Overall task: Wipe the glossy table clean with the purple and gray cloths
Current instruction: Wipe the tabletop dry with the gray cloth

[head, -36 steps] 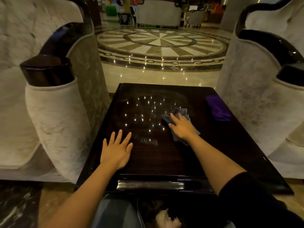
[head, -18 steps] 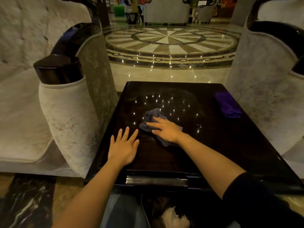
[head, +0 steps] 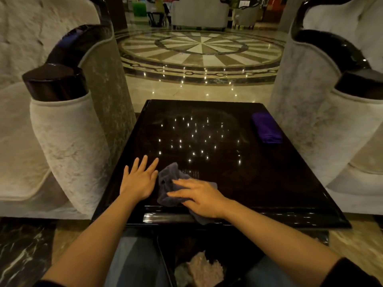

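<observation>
We're mid-wipe: our right hand [head: 200, 198] lies flat, fingers spread, pressing the gray cloth [head: 170, 183] onto the near edge of the table [head: 259, 183], while our left hand [head: 138, 180] rests open and empty just beside it. The purple cloth [head: 267, 127] sits folded at the far right, untouched. Next, we'd judge, a push outward across the far, smudgy half.

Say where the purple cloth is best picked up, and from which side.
Pinch the purple cloth at its near rounded fold, coming from above with the right hand. It lies folded and flat by the table's far right edge, so probably no side gives purchase.
</observation>
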